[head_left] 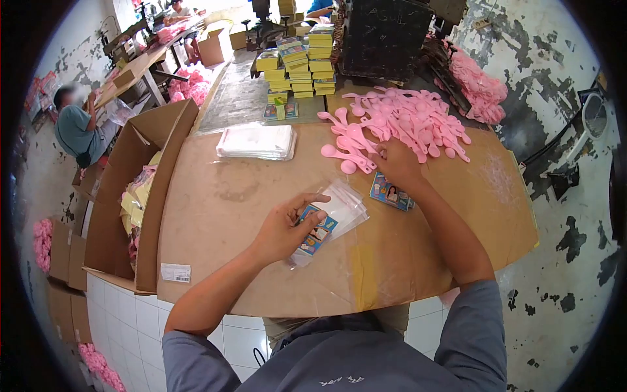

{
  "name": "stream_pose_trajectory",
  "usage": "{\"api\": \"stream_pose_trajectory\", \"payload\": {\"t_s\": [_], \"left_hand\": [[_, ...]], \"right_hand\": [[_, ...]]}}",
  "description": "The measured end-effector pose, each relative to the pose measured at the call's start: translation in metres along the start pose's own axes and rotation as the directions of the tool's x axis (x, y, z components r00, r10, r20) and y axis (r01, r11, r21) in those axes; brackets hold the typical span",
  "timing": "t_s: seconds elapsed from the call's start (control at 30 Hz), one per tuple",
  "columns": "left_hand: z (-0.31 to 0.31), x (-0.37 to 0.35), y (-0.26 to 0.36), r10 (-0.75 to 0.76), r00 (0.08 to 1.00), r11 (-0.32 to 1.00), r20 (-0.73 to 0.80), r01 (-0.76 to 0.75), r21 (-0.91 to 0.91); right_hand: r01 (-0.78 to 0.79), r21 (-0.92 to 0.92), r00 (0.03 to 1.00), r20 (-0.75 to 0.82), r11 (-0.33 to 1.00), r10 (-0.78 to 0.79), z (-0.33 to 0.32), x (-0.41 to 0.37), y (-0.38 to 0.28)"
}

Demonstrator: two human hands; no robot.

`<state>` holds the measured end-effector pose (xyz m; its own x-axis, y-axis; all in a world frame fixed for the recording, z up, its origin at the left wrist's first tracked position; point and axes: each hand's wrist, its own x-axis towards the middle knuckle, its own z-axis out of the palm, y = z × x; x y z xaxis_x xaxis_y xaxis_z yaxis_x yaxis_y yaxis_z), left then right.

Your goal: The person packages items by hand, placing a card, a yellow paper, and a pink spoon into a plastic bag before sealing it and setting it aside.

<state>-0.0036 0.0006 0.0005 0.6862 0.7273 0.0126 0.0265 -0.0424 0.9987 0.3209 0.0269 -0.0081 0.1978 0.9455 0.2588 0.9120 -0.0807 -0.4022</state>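
Note:
My left hand (284, 228) holds a blue printed card (319, 236), the thumb lying over its face. Beneath the card, clear plastic bags (346, 208) are fanned out on the cardboard-covered table. My right hand (397, 163) is at the near edge of a heap of pink spoons (418, 121), its fingers pinched around a spoon handle; part of the grip is hidden by the hand. Just below that wrist lies a small stack of blue printed cards (392, 192). Several pink measuring-type spoons (349, 139) lie loose to the left of the fingers.
A stack of clear bags (256, 142) lies at the back left of the table. Behind it stand piles of yellow-edged card packs (300, 68) beside a black machine (382, 39). An open cardboard box (147, 261) adjoins the left edge. Another person (81, 127) sits far left.

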Motion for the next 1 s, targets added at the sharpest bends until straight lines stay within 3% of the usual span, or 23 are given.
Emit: {"api": "stream_pose_trajectory", "payload": {"t_s": [0.03, 0.13, 0.23, 0.43, 0.53, 0.63, 0.73, 0.83, 0.93, 1.0], "left_hand": [[0.0, -0.001, 0.002, -0.008, 1.0, 1.0, 0.006, 0.008, -0.002], [-0.002, -0.002, 0.005, -0.029, 1.0, 0.999, -0.002, 0.028, -0.016], [-0.005, 0.0, -0.001, -0.014, 0.999, 0.997, -0.045, 0.011, -0.075], [-0.003, -0.001, 0.005, -0.032, 0.999, 0.996, -0.038, 0.029, -0.081], [-0.003, 0.0, 0.002, -0.03, 0.999, 0.996, -0.034, 0.027, -0.085], [-0.004, 0.002, -0.002, -0.017, 0.999, 0.996, -0.033, 0.015, -0.087], [-0.004, 0.003, -0.005, -0.013, 0.999, 0.996, -0.049, 0.009, -0.09], [-0.003, 0.003, -0.004, -0.01, 0.998, 0.993, -0.054, 0.003, -0.12], [-0.004, 0.003, -0.007, -0.02, 0.999, 0.994, -0.031, 0.017, -0.111], [-0.005, 0.002, -0.008, -0.028, 1.0, 0.998, -0.014, 0.027, -0.064]], "right_hand": [[-0.029, -0.014, 1.0, 0.009, 0.999, 0.029, 0.0, 0.0, -0.002], [0.149, 0.138, 0.962, -0.25, 0.979, -0.111, -0.004, -0.004, -0.005], [0.163, 0.266, 0.965, -0.243, 0.95, -0.097, -0.033, -0.01, -0.02], [0.22, 0.278, 0.956, -0.251, 0.935, -0.15, -0.038, -0.017, -0.012], [0.067, 0.362, 0.988, -0.153, 0.93, -0.011, -0.033, -0.012, -0.007], [0.267, 0.328, 0.921, -0.363, 0.906, -0.14, -0.023, -0.008, 0.004], [0.339, 0.383, 0.881, -0.451, 0.859, -0.146, -0.033, -0.017, -0.004], [0.272, 0.549, 0.942, -0.319, 0.79, -0.103, -0.048, -0.033, -0.029], [0.097, 0.78, 0.995, -0.098, 0.619, -0.032, -0.045, -0.051, -0.05], [0.065, 0.835, 0.998, -0.068, 0.547, -0.015, -0.048, -0.059, -0.063]]}}
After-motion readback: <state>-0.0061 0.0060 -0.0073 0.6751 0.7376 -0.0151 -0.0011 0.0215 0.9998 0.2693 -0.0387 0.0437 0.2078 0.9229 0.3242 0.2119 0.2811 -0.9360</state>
